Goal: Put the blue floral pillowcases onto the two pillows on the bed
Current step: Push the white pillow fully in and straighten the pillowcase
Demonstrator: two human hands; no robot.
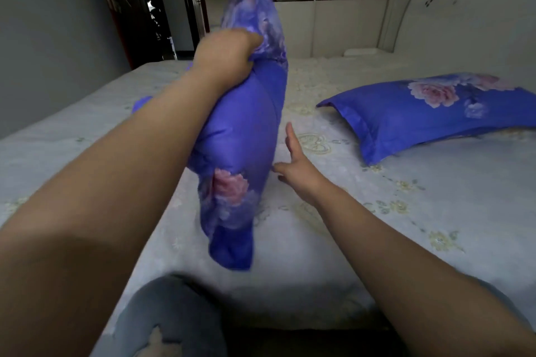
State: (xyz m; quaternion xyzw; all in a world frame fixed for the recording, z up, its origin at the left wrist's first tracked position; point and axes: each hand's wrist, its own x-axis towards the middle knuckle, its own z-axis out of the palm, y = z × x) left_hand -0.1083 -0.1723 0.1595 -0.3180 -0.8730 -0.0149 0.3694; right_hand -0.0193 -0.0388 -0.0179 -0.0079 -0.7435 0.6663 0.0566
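At the near edge, around 6 o'clock, a knee in torn grey denim (171,324) is pressing against the bed (406,211), whose pale patterned sheet is running away toward 12 o'clock.

Just beyond it, the right hand (293,166) is reaching in from 4 o'clock with fingers spread and straight, gripping nothing — its fingertips are sitting right at the edge of the held pillow, and whether they are actually touching the cloth cannot be told.

The held pillow (240,130), already inside its blue floral pillowcase, is standing on end near the middle of the view, its lower corner hanging just above the sheet. The left hand (229,58), coming in from 8 o'clock, is clenching a bunch of the case about two thirds of the way up; above the fist the loose cloth is rising slack toward 12 o'clock.

By its look the pillow is light and soft, sagging and creasing under the grip, and the fabric seems smooth, so it may be slipping if pinched thinly. A full fistful at the open end, with the other hand steadying the stuffed body, is probably the safest hold for shaking the filling down.

Farther off, at 2 o'clock, the second pillow (429,110) is lying flat on the sheet, fully cased — well apart from both hands. Beyond it the headboard (452,9) is standing against the wall.
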